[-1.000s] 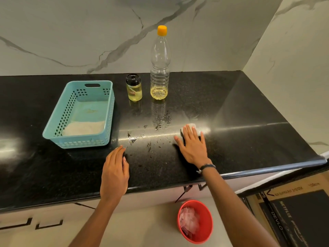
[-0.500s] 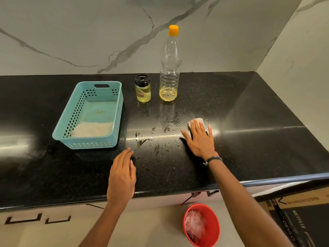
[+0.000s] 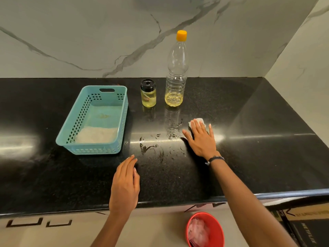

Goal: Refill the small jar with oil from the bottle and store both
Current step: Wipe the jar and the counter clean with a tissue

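A small glass jar (image 3: 148,96) with a black lid stands upright on the black counter, nearly full of yellow oil. Right of it stands a tall clear bottle (image 3: 176,72) with an orange cap and a little oil at the bottom. My right hand (image 3: 201,138) lies flat on a white tissue (image 3: 196,121), pressing it on the counter just right of some oil smears (image 3: 154,143). My left hand (image 3: 125,186) rests flat near the counter's front edge, holding nothing.
A teal plastic basket (image 3: 122,122) sits left of the jar, with a white pad in its near end. A red bin (image 3: 216,229) with crumpled paper stands on the floor below the counter. Marble walls close the back and right.
My right hand with the tissue has slid a little up and to the right across the counter. The camera has shifted; the jar, bottle and basket stay put.
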Tool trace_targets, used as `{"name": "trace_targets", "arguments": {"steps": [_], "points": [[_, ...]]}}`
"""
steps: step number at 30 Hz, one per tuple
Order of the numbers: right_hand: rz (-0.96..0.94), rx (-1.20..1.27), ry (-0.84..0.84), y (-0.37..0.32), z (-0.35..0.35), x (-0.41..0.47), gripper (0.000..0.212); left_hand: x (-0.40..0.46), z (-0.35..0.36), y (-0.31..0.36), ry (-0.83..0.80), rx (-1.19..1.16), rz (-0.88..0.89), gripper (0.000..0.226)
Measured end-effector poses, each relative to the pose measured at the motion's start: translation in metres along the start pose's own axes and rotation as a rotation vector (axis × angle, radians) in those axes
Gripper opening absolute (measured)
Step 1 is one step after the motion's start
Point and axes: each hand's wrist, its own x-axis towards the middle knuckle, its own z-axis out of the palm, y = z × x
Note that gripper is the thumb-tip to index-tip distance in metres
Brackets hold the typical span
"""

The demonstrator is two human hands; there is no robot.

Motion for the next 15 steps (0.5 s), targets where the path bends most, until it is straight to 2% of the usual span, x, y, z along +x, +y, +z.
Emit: {"name": "trace_targets", "arguments": {"steps": [3, 7, 11, 15], "points": [[0.019, 0.046, -0.017, -0.027, 0.005, 0.032, 0.073, -0.001, 0.001, -0.001, -0.008, 0.001, 0.002, 0.037], [-0.094, 0.062, -0.021, -0.055, 0.011, 0.03, 0.072, 0.001, 0.001, -0.002, -0.013, 0.001, -0.004, 0.038], [-0.217, -0.013, -0.008, -0.026, 0.01, -0.002, 0.072, 0.0, 0.0, -0.001, -0.023, -0.007, -0.012, 0.039], [-0.114, -0.028, -0.005, -0.011, 0.003, 0.013, 0.073, 0.0, 0.001, -0.003, -0.029, -0.005, -0.018, 0.04]]}}
